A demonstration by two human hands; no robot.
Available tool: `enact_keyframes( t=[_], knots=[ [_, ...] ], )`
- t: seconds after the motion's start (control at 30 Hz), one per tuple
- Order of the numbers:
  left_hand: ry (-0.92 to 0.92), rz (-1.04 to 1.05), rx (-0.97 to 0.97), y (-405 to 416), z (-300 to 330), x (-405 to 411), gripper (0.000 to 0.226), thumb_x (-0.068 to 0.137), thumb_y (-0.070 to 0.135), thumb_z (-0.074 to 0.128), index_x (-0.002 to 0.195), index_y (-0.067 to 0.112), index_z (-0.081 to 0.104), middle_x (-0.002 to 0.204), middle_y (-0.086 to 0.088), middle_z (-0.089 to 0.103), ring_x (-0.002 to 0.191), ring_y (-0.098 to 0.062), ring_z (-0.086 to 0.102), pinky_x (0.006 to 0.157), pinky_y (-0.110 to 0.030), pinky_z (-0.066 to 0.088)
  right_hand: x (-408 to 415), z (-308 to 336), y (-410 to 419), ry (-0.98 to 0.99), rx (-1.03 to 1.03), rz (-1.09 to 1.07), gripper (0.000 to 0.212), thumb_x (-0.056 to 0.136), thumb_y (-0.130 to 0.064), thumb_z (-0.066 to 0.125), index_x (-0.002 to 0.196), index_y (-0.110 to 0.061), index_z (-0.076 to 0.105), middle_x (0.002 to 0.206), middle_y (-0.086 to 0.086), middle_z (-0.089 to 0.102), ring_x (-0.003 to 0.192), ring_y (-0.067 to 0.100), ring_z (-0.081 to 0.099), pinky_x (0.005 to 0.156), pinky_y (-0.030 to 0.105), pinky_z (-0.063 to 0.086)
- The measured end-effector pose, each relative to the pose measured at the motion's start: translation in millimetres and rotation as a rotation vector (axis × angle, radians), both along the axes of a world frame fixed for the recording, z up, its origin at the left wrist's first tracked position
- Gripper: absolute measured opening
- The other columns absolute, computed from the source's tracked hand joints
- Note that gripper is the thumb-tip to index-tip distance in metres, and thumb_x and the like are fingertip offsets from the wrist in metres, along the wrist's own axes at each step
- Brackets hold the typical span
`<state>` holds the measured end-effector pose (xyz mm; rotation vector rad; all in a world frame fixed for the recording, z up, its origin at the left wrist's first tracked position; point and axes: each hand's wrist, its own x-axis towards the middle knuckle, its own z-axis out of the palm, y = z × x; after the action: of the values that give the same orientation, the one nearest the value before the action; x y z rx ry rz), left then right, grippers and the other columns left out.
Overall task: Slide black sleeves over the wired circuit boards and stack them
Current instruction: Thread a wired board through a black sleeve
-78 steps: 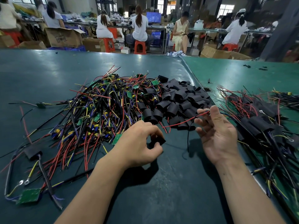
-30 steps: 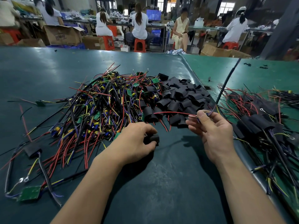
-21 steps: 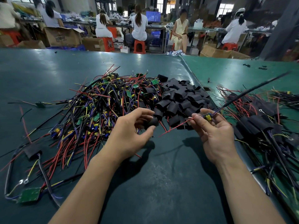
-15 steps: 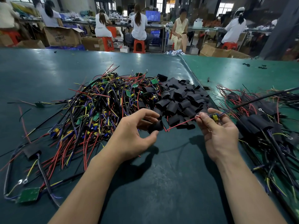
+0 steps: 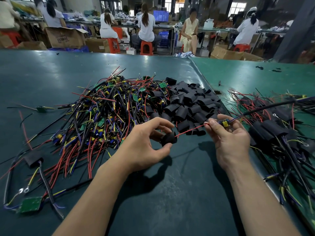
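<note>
My left hand (image 5: 141, 147) pinches a short black sleeve (image 5: 168, 137) between thumb and fingers just above the green table. My right hand (image 5: 228, 138) grips a small wired circuit board (image 5: 224, 123) with a yellow capacitor. The board's red wire (image 5: 190, 129) reaches left with its tip at the sleeve's mouth. Its thick black cable (image 5: 269, 106) trails off to the right. Behind the hands lie a heap of loose black sleeves (image 5: 189, 103) and a big tangle of wired boards (image 5: 109, 113).
A stack of sleeved boards (image 5: 272, 132) lies to the right, on the lighter green mat. One sleeved board (image 5: 33, 160) and a bare green board (image 5: 30, 204) lie at the near left. Seated people, cardboard boxes and red stools stand beyond the table's far edge.
My right hand swung the board's black cable down from upright to lie low on the right. My left hand lifted the sleeve and brought it to the red wire's tip.
</note>
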<state>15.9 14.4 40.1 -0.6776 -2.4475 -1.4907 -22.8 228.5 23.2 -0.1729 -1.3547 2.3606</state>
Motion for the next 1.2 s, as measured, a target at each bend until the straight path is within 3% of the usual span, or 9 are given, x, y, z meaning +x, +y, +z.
enact_keyframes(
  t=[0.2, 0.4, 0.67, 0.9, 1.07, 1.2],
  knots=[
    [0.008, 0.001, -0.034, 0, 1, 0, 0.04, 0.078, 0.005, 0.077, 0.113, 0.019, 0.063, 0.097, 0.008, 0.067, 0.087, -0.011, 0.069, 0.088, -0.027, 0.053, 2, -1, -7, 0.045, 0.122, -0.08, 0.026, 0.085, 0.014, 0.064, 0.091, -0.011, 0.06, 0.083, 0.013, 0.062, 0.067, 0.017, 0.068, 0.066, 0.024, 0.058],
    [0.017, -0.005, -0.066, 5, 0, 1, 0.041, 0.078, 0.009, 0.078, 0.114, 0.021, 0.062, 0.099, 0.008, 0.067, 0.089, -0.013, 0.068, 0.087, -0.033, 0.054, 7, 1, -11, 0.066, 0.241, -0.153, 0.026, 0.089, 0.011, 0.062, 0.092, -0.014, 0.059, 0.089, 0.017, 0.062, 0.08, 0.024, 0.065, 0.07, 0.025, 0.059],
    [0.032, -0.019, -0.053, 4, 0, 1, 0.04, 0.078, 0.003, 0.073, 0.113, 0.018, 0.062, 0.097, 0.008, 0.068, 0.087, -0.013, 0.069, 0.086, -0.031, 0.055, 5, -1, -11, 0.084, 0.244, -0.17, 0.025, 0.089, 0.012, 0.062, 0.093, -0.012, 0.059, 0.09, 0.018, 0.061, 0.082, 0.025, 0.065, 0.068, 0.024, 0.058],
    [0.05, 0.031, -0.06, 6, -2, 0, 0.038, 0.078, 0.012, 0.079, 0.112, 0.02, 0.063, 0.099, 0.006, 0.067, 0.082, -0.013, 0.068, 0.082, -0.034, 0.055, 6, -3, -15, 0.124, 0.278, -0.191, 0.02, 0.088, 0.01, 0.064, 0.094, -0.009, 0.06, 0.086, 0.013, 0.064, 0.078, 0.021, 0.066, 0.068, 0.025, 0.058],
    [0.134, 0.161, -0.118, 3, -3, -4, 0.035, 0.079, 0.014, 0.078, 0.111, 0.019, 0.065, 0.099, 0.007, 0.067, 0.081, -0.009, 0.062, 0.079, -0.024, 0.051, 9, -2, -22, 0.079, 0.238, 0.01, 0.018, 0.085, 0.008, 0.068, 0.092, -0.008, 0.063, 0.079, 0.011, 0.069, 0.071, 0.022, 0.07, 0.064, 0.024, 0.058],
    [0.188, 0.191, -0.184, 3, -4, -5, 0.034, 0.081, 0.012, 0.075, 0.113, 0.015, 0.065, 0.101, 0.006, 0.069, 0.095, -0.01, 0.064, 0.089, -0.034, 0.051, 13, -3, -26, 0.015, 0.303, 0.229, 0.012, 0.082, -0.007, 0.073, 0.09, -0.011, 0.065, 0.083, 0.016, 0.074, 0.076, 0.031, 0.074, 0.061, 0.029, 0.058]
  ],
)
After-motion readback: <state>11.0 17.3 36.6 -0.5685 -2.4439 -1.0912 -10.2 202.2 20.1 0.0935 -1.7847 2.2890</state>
